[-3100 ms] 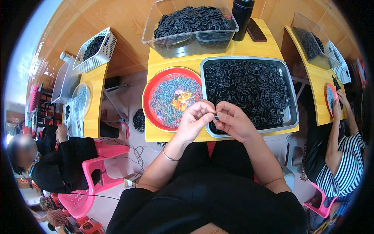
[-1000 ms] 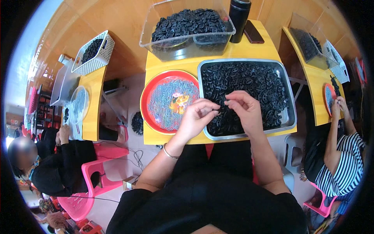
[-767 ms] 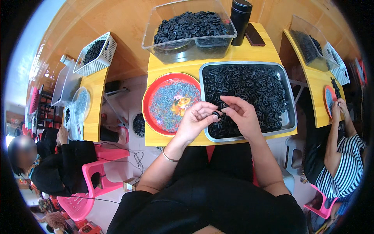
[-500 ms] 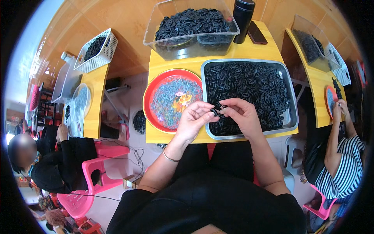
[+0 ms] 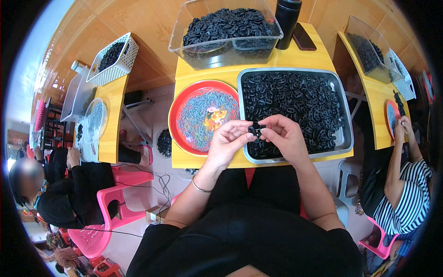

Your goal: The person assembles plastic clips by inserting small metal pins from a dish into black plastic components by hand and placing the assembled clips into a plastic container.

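— Holding a small black ring piece [image 5: 254, 129] between us, are we? Where exactly do we have it?

— Right at the near edge of the metal tray [image 5: 344, 121], above the heap of black ring pieces [image 5: 295, 104]. Our left hand [image 5: 229, 141] has its fingertips pinched shut on one side of the piece, and our right hand [image 5: 284, 135] pinches the other side, so both hands are closed on it and nearly touching each other.

— And what do we have around it?

— Just left of the tray on the yellow desk [image 5: 281, 60] sits a red plate [image 5: 176, 110] with a layer of bluish and pinkish small bits and an orange patch in the middle. Behind both stands a clear plastic bin [image 5: 184, 25] full of more black pieces, with a black bottle [image 5: 287, 23] and a dark phone [image 5: 304, 37] beside it.

— Anyone else near us?

— A person in a striped top [image 5: 408, 198] sits at the desk on our right, and a person in black [image 5: 76, 184] sits on a pink chair [image 5: 108, 203] to our left.
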The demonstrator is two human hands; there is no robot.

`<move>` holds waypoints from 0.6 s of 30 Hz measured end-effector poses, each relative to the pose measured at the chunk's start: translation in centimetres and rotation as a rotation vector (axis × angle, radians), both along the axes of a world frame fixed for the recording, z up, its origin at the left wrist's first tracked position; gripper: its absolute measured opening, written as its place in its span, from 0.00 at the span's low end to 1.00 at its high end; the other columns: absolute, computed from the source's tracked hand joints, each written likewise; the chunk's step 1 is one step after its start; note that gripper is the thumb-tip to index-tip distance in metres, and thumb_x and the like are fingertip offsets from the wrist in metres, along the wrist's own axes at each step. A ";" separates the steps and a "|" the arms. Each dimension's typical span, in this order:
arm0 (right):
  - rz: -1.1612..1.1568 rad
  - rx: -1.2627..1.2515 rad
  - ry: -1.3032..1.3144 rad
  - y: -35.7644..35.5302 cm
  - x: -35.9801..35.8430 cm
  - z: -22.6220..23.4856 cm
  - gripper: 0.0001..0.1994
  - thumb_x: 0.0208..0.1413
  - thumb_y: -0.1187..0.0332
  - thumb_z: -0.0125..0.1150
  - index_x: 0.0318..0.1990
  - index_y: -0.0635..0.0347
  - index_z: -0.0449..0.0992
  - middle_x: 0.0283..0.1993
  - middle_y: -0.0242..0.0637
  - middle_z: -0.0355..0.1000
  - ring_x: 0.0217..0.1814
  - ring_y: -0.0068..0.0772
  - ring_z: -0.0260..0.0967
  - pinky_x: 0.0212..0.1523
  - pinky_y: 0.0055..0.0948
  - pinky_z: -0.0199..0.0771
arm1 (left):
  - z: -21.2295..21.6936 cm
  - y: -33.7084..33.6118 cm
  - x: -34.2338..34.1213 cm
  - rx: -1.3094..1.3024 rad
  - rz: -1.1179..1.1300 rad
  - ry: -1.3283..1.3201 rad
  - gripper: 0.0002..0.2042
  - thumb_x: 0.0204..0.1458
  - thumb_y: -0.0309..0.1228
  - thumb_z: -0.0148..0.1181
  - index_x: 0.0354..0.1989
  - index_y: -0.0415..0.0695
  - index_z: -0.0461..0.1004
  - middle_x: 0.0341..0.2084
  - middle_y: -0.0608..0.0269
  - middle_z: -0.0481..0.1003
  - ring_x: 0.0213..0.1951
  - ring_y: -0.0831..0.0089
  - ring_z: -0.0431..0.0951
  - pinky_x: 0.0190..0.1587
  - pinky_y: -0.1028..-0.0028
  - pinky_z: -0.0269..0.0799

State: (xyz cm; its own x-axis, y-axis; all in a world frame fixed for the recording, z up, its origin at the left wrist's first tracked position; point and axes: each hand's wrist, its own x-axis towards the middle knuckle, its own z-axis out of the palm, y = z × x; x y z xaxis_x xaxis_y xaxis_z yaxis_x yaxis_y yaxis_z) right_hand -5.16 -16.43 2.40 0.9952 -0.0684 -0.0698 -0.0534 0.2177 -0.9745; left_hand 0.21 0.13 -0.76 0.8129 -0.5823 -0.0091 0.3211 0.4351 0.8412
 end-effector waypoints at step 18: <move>0.023 -0.018 0.043 -0.2 0.0 -0.1 0.06 0.49 0.76 0.56 0.36 0.64 0.70 0.31 0.33 0.71 0.31 0.18 0.69 0.31 0.16 0.69 | 0.5 0.0 0.0 0.119 -0.010 -0.049 0.13 0.47 0.17 0.55 0.43 0.37 0.70 0.31 0.64 0.74 0.34 0.81 0.73 0.39 0.82 0.69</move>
